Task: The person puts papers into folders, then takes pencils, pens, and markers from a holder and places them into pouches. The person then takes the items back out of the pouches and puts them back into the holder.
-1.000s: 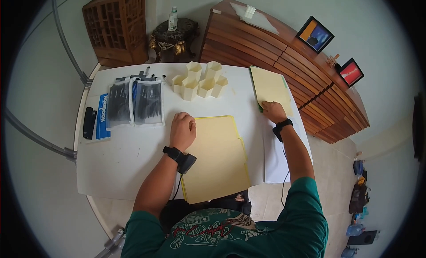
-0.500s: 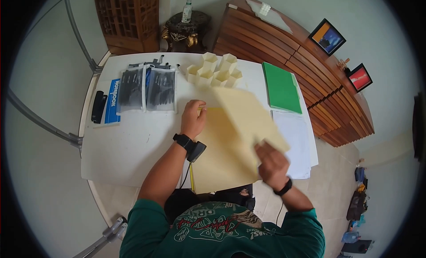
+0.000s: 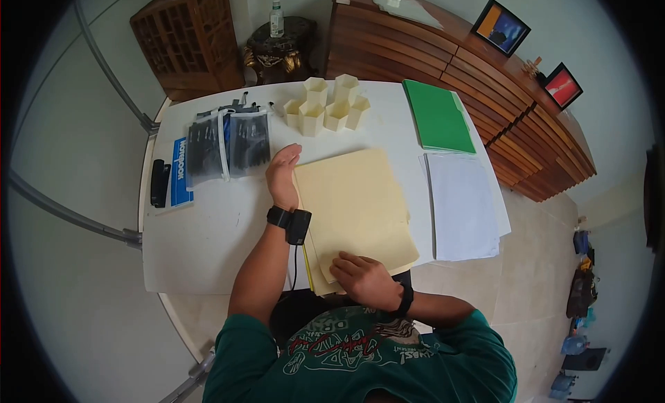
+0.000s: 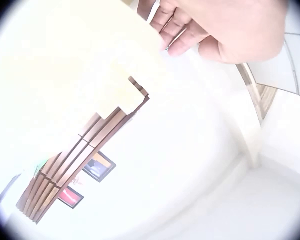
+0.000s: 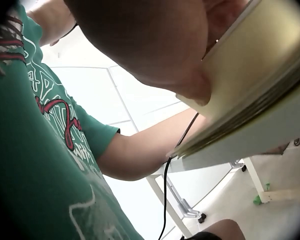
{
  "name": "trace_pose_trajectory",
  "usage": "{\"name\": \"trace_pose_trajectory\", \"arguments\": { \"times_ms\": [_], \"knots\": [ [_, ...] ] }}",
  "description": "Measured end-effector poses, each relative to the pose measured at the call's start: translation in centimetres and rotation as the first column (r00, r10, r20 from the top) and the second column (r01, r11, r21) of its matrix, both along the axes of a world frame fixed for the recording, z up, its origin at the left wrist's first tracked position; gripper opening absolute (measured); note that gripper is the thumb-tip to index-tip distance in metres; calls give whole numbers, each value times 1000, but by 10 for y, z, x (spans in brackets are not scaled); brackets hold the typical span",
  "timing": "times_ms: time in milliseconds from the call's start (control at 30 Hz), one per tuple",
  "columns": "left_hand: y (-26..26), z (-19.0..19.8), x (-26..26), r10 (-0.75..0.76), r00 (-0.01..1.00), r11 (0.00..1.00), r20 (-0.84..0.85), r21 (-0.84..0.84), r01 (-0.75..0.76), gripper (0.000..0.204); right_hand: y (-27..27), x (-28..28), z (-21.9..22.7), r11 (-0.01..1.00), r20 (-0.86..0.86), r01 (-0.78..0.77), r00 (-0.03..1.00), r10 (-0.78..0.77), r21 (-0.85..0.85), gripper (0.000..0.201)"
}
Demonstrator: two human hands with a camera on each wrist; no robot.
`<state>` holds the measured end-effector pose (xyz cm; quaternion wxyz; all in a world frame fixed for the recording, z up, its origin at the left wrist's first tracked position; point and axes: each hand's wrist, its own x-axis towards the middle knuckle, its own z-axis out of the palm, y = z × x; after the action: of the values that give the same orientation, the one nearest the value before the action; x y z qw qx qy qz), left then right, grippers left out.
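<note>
A cream file folder (image 3: 357, 209) lies at a slight slant over a stack of similar folders with a yellow edge (image 3: 309, 264) at the table's front. My right hand (image 3: 367, 282) pinches its near edge, with the thumb (image 5: 197, 92) on one side and the fingers on the other. Along the stack's left edge stands my left hand (image 3: 282, 174), turned on its side with fingers fairly straight and pointing away from me. In the left wrist view those fingers (image 4: 182, 32) are right beside the cream sheet, which looks washed out.
Green folders (image 3: 440, 117) lie at the back right, white paper (image 3: 463, 205) in front of them. Hexagonal cream holders (image 3: 312, 119) stand at the back middle. Mesh pouches (image 3: 248, 143), a blue notebook (image 3: 181, 174) and a black stapler (image 3: 160, 182) are at the left.
My right hand took the cream folder off the green ones at the right and brought it over the stack in front of me. My left hand has straightened along the stack's left edge.
</note>
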<state>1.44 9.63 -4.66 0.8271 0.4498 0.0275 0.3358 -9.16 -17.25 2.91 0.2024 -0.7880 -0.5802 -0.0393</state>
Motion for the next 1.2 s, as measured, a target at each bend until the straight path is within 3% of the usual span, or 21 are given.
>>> {"name": "trace_pose_trajectory", "arguments": {
  "times_ms": [67,133,167,200,233,267,333,367,433,467,500,600,633,700,767,933,1033,1067,1133,1167,1200],
  "knots": [
    [1,-1,0,-37,999,999,-9,-19,37,47,0,2,-3,1000,-4,-15,1000,15,3,32],
    [-1,3,0,1,985,942,-173,332,57,44,0,0,-5,1000,4,-25,1000,25,-11,35],
    [-7,3,0,-4,984,942,-176,330,63,44,1,-2,-5,1000,1,-19,1000,19,-12,35],
    [-18,7,0,171,961,748,-218,663,18,41,3,-4,-2,996,-9,-77,997,76,-38,36],
    [-24,10,-1,344,921,437,-185,899,17,38,4,-4,-1,989,-19,-134,991,133,-63,37],
    [-26,12,0,339,922,438,-186,899,20,38,3,1,1,990,-20,-129,992,128,-63,37],
    [-27,14,1,381,911,231,-161,970,75,36,2,19,6,957,-356,-279,889,287,76,45],
    [-28,14,1,378,911,233,-165,969,79,36,-5,33,10,976,-588,-186,779,217,114,46],
    [-27,13,1,374,910,216,-180,971,103,34,-21,53,-1,931,-645,347,739,-196,115,48],
    [-27,14,0,377,908,220,-182,970,103,34,-29,70,-7,872,-556,482,749,-361,84,53],
    [-27,14,-1,371,909,219,-189,969,112,34,-35,84,-13,822,-560,554,726,-399,132,52],
    [-28,17,-1,360,913,217,-192,969,119,32,-46,104,-16,725,-892,677,398,-215,127,56],
    [-28,18,-1,357,914,215,-192,969,120,32,-46,109,-12,723,-892,679,397,-216,127,56],
    [-29,17,0,353,919,229,-176,969,98,29,-46,116,-3,741,-990,667,142,-26,77,59],
    [-28,17,1,352,923,243,-157,967,72,26,-43,119,2,731,-986,682,141,-86,34,59],
    [-22,8,6,318,920,471,-231,880,58,17,-52,125,-10,672,-990,740,81,-112,-15,60],
    [-23,4,5,326,909,560,-261,828,37,10,-52,124,1,756,-993,655,92,-68,9,59],
    [-22,4,5,324,909,558,-261,829,39,10,-53,121,11,814,-993,577,41,-107,-64,59],
    [-16,2,3,114,919,838,-378,534,116,6,-52,116,14,858,-989,496,-6,-150,-133,61],
    [-11,-4,5,110,920,836,-376,536,119,6,-53,115,3,856,-991,503,-117,-65,-116,63],
    [-7,-8,7,9,965,952,-262,296,72,5,-49,112,2,854,-974,511,-225,21,-100,65]
  ]
}}
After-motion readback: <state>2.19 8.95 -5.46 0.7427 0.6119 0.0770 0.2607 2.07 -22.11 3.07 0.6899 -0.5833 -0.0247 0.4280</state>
